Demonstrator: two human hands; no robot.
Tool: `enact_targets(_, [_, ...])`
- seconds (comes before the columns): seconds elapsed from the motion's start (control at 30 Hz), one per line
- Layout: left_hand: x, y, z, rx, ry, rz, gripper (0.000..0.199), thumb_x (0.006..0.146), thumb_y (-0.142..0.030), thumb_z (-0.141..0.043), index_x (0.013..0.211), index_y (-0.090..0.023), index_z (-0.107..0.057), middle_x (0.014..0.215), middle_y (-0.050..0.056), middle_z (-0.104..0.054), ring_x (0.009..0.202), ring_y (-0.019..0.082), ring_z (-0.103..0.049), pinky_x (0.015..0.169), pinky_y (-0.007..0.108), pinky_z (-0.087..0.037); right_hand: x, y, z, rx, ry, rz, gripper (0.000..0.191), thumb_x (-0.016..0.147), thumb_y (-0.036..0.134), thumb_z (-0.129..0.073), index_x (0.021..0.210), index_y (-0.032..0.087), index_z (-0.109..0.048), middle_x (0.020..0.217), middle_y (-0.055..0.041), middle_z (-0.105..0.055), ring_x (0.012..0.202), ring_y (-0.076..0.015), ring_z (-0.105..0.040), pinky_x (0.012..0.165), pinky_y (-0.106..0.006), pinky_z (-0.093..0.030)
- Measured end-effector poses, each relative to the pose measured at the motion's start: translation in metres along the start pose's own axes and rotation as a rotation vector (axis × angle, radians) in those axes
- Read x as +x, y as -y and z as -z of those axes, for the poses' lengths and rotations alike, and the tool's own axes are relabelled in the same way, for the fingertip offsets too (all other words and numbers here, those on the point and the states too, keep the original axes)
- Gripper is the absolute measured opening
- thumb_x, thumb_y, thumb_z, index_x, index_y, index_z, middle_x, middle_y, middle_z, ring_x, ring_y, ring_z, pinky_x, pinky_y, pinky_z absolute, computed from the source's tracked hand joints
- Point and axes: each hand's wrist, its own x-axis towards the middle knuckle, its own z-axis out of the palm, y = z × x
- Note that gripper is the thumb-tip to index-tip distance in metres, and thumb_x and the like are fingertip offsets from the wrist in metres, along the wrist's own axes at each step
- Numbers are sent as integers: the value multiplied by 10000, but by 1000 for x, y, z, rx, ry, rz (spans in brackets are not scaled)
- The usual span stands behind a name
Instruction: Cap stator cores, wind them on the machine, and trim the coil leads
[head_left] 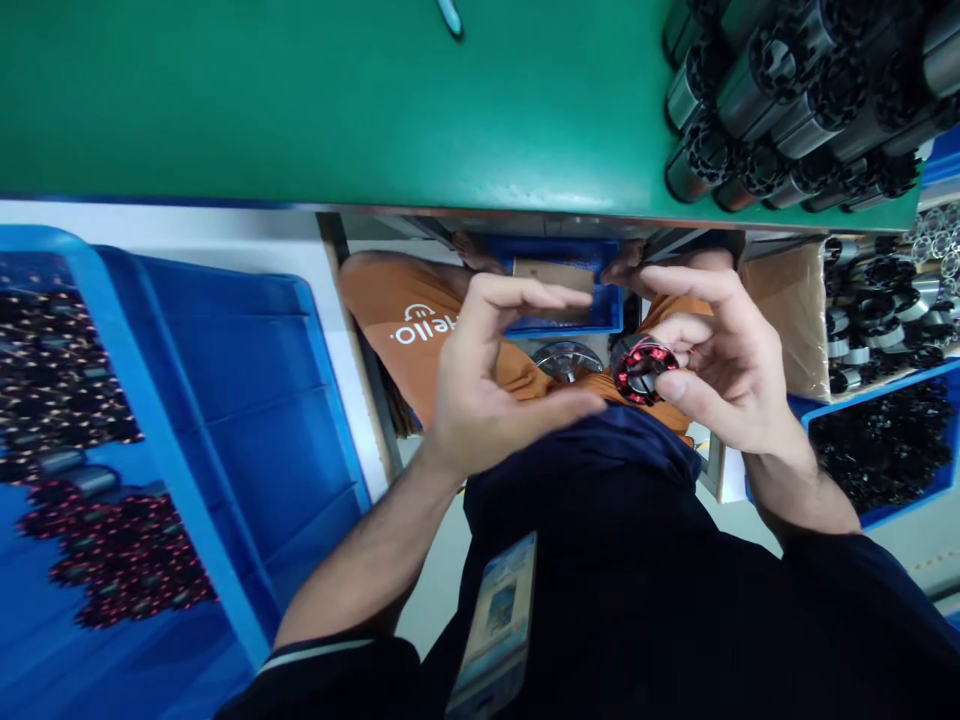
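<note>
Between the thumb and fingers of my right hand (727, 365) is a small round motor core (643, 370) with red windings and a dark metal rim, held above my lap. To its left, my left hand (502, 365) is raised with thumb and fingers spread wide apart and nothing between them. Both hands are below the front edge of the green table (375, 110). The core does not touch my left hand.
Metal cylinders (750, 90) stand stacked at the table's right. Blue bins (247, 400) with wound cores (135, 560) are on the left. On the right are metal rings (870, 310) and a bin of black parts (885, 445). A blue tray (555, 250) lies below.
</note>
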Motion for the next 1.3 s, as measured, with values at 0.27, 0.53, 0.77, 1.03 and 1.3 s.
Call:
enact_targets(0.27, [5, -54, -6, 347, 145, -220, 491, 1033, -388, -988, 1484, -369, -796, 1472, -21, -871, 1180, 224, -916, 1076, 338, -766, 7, 13, -5, -96, 1, -121, 745, 953, 424, -1018, 1636, 361, -727, 1108, -7, -844, 945, -213, -833, 835, -338, -739])
enact_targets(0.53, [2, -45, -2, 500, 58, -385, 620, 977, -418, -1040, 1551, -473, -811, 1277, -60, -926, 1015, 232, -906, 832, 380, -707, 14, 11, -6, -248, -278, 109, 49, 1021, 400, -980, 1011, 366, -947, 908, -27, -832, 873, -258, -784, 877, -486, -695])
enact_targets(0.77, [1, -35, -5, 462, -144, -208, 467, 932, -731, -987, 1283, -427, -931, 1109, -20, -922, 839, 236, -778, 786, 468, -596, 9, 3, -14, -250, -488, 222, 205, 1047, 487, -937, 1239, 423, -908, 999, -1, -842, 889, -241, -789, 945, -475, -700])
enact_targets(1.03, [6, -44, -14, 411, -112, -235, 414, 1011, -617, -973, 1293, -324, -893, 1197, 38, -894, 1032, 251, -809, 949, 435, -663, 8, 8, -17, -468, -325, 303, 45, 1030, 356, -945, 1060, 389, -939, 924, -2, -863, 855, -274, -767, 1018, -573, -678])
enact_targets(1.3, [9, -45, -25, 477, -121, -302, 246, 1157, -494, -792, 1198, -278, -682, 1214, 75, -782, 1211, 246, -764, 1085, 439, -663, 8, 5, -44, -80, -433, -21, 249, 976, 575, -996, 1034, 340, -940, 917, -13, -856, 810, -218, -793, 791, -416, -738])
